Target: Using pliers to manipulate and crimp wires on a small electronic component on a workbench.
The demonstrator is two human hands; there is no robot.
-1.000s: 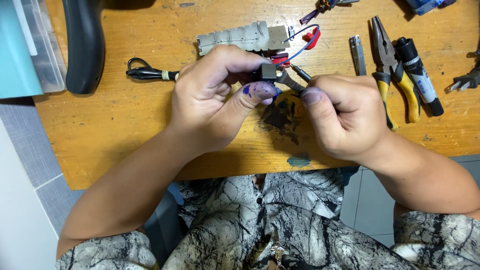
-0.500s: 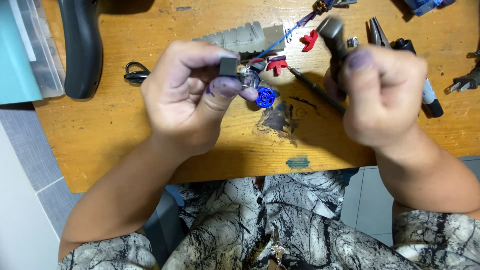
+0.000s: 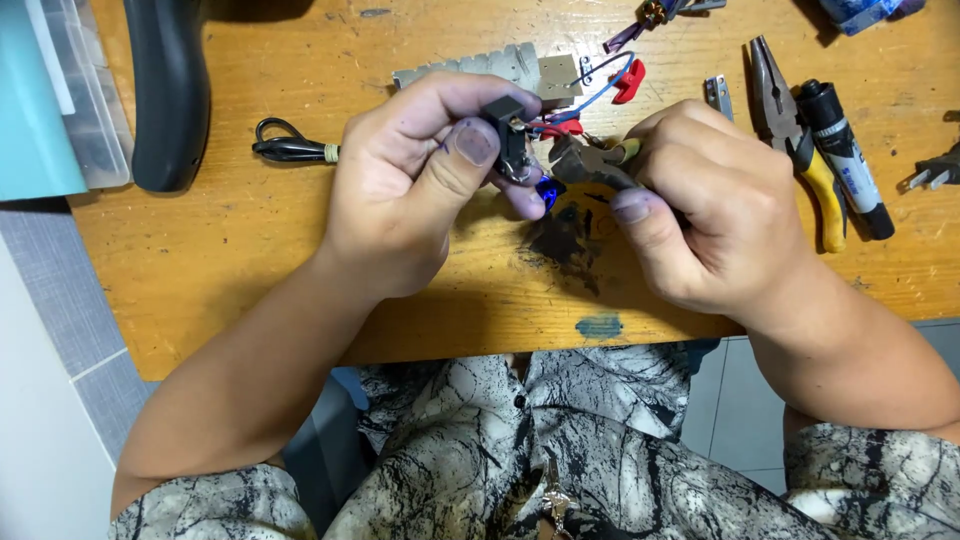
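Small black part (image 3: 508,135) between hands (image 3: 420,185)

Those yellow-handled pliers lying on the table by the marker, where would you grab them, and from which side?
Probably by the yellow handles, coming from above on the table-edge side. The pliers lie flat, jaws pointing away, and the handles point toward the person. A black marker lies close along one side.

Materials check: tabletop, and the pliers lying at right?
Tabletop: looks like wood, orange-brown finish, visible grain, with dark burn-like stains and a teal paint spot. Pliers: dull grey metal jaws; yellow handles, probably plastic or rubber sleeves.
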